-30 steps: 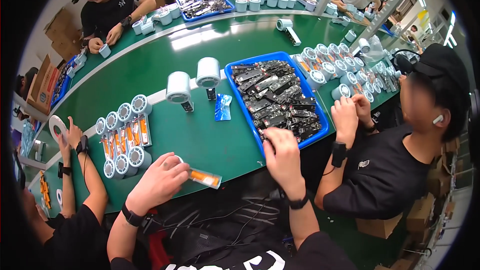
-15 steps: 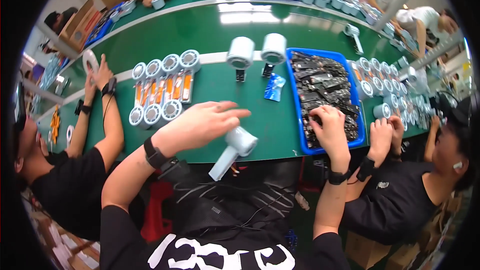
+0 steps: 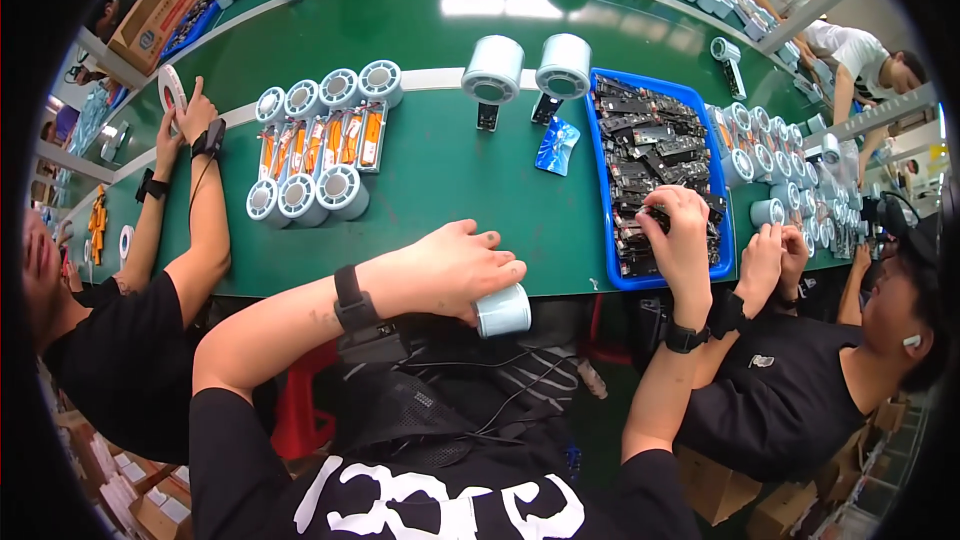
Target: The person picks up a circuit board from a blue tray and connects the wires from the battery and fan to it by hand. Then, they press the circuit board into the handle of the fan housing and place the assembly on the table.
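The green desk [image 3: 440, 180] fills the upper middle of the frame, with a blue tray [image 3: 600, 130] of dark circuit parts at right of centre. Near the lower centre, at the desk's front edge, the left hand [image 3: 450, 270] lies over a pale cylindrical fan body [image 3: 502, 310], fingers curled on top of it in a closed grip. The cylinder's long axis runs roughly left to right across the frame, its round end face pointing to the right and slightly down.

The right hand [image 3: 680, 230] is in the tray's lower part, fingers pinched shut on a small dark part [image 3: 655, 220].

Half a second ago the fan body stuck out below the left hand with a handle slanting toward the lower left; now only the barrel shows. The right hand was already in the tray then.
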A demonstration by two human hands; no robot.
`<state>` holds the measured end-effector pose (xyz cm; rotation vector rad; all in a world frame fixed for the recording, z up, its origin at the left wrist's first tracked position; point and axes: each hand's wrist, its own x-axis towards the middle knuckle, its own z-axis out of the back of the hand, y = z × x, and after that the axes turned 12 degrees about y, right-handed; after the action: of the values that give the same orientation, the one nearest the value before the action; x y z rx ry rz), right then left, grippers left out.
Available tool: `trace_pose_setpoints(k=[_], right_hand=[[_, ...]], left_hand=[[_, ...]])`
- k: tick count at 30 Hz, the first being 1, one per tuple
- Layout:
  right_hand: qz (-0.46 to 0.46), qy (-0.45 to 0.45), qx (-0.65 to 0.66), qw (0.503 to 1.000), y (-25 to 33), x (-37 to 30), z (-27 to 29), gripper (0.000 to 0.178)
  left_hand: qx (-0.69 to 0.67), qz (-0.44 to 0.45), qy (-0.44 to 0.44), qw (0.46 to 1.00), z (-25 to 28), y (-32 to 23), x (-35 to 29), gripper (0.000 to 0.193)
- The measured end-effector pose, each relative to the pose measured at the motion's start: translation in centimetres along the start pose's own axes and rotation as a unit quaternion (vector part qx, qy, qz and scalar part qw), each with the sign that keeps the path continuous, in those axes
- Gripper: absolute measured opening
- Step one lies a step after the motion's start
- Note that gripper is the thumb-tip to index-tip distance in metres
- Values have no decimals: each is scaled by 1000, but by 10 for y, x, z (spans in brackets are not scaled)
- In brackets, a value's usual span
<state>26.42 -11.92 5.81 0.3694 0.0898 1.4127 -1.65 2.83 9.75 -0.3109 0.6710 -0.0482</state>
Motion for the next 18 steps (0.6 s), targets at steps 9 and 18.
trace_pose_setpoints(k=[9, 18], right_hand=[[196, -255, 346, 881, 74, -57, -20, 28], [104, -210, 437, 868, 74, -113, -43, 29]], left_hand=[[-35, -109, -279, 954, -102, -34, 42, 35], [187, -90, -186, 960, -87, -31, 20, 27]])
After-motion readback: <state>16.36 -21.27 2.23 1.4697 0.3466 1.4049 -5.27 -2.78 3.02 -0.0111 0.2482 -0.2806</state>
